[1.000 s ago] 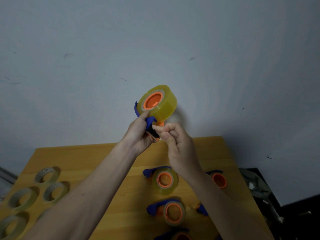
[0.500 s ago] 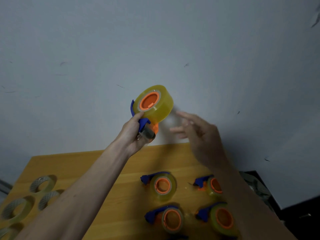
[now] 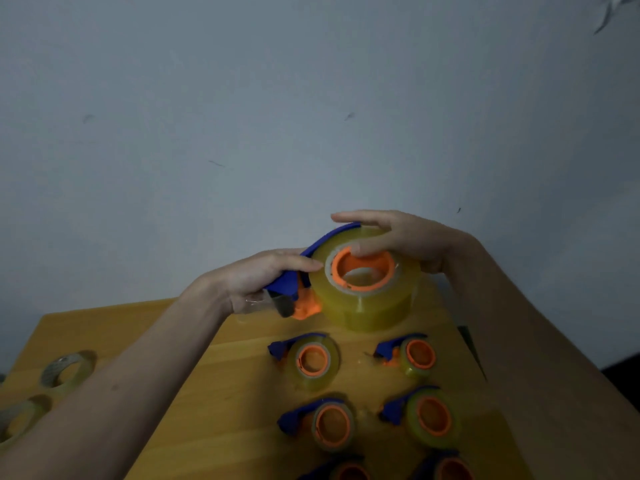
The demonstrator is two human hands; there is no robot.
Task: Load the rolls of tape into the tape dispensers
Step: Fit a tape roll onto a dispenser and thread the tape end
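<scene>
I see the yellowish roll of tape seated on the orange hub of a blue tape dispenser, held above the far edge of the wooden table. My left hand grips the dispenser's handle, fingers curled round it. My right hand cups the roll's top, thumb on the hub. Four loaded dispensers lie nearer; loose rolls sit far left.

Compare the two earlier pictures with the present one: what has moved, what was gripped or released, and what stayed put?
The loaded dispenser has come down from in front of the wall to just above the table. The right hand, which had let go and opened, now grips the roll. The left hand still holds the blue handle. The loaded dispensers on the table and the spare rolls stayed put.
</scene>
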